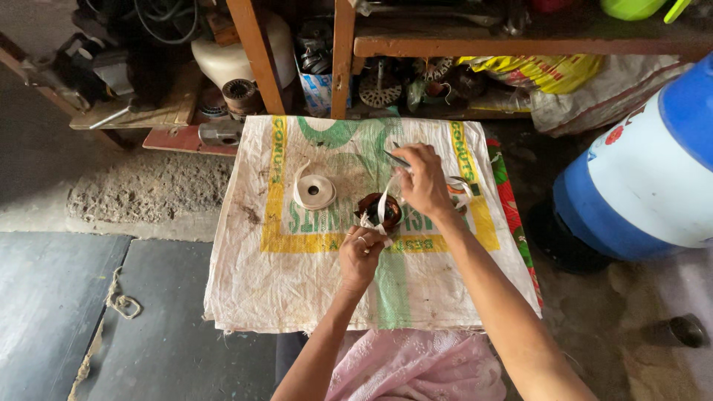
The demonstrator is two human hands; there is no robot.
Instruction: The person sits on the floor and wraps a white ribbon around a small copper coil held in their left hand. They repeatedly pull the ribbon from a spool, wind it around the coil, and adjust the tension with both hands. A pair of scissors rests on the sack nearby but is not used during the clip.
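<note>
1. Centrally, a small dark brown wound coil is seen resting on a woven sack that is spread over the counter; white tape is wrapped around the coil.
2. The left hand is placed at the coil's 7 o'clock edge, and its fingers are closed on the coil's rim and the loose tape ends there. A ring is worn on one finger.
3. The right hand is held just above the coil at about 1 o'clock. A strip of white tape is pinched in its closed fingers and is drawn up from the coil, and a thin dark tool is gripped alongside, pointing toward 10 o'clock.
4. A roll of white tape is laid flat on the sack at the coil's 9 o'clock, near it but not touching.
5. A blue and white barrel is seen on the floor at 3 o'clock, well apart from the sack.
6. Wooden shelves crowded with metal parts are seen at 12 o'clock, beyond the sack's far edge.
7. A frayed cord is seen lying on the grey floor at 8 o'clock.
</note>
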